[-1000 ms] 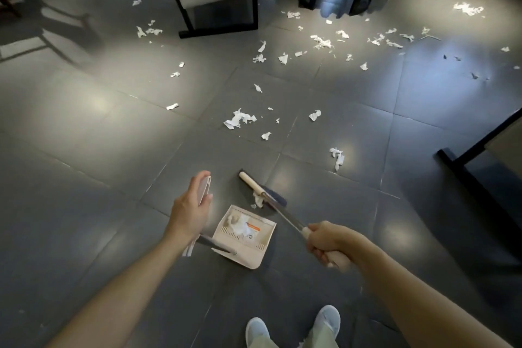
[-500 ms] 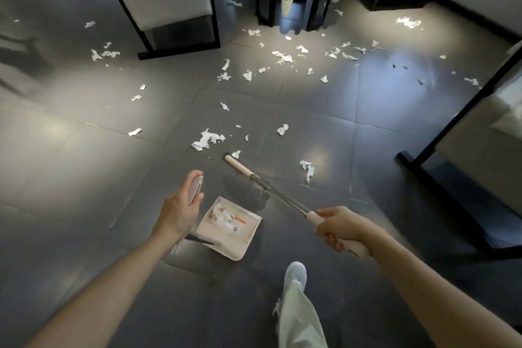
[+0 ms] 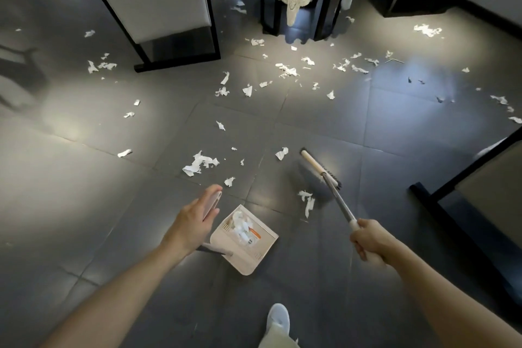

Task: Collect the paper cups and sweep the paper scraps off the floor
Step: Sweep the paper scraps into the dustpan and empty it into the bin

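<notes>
scraps (image 3: 200, 162) lie past left hand (image 3: 195, 223) and right hand (image 3: 370, 243).

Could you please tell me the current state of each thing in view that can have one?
Beige plastic dustpan: held low, open side up, partly filled with scraps.
Black-bristled broom with metal handle: head lowered ahead of the dustpan; floor contact unclear.
White torn paper scraps: scattered unswept over the dark tiled floor.
Left hand: grip on the dustpan's handle.
Right hand: grip on the broom's handle.
</notes>
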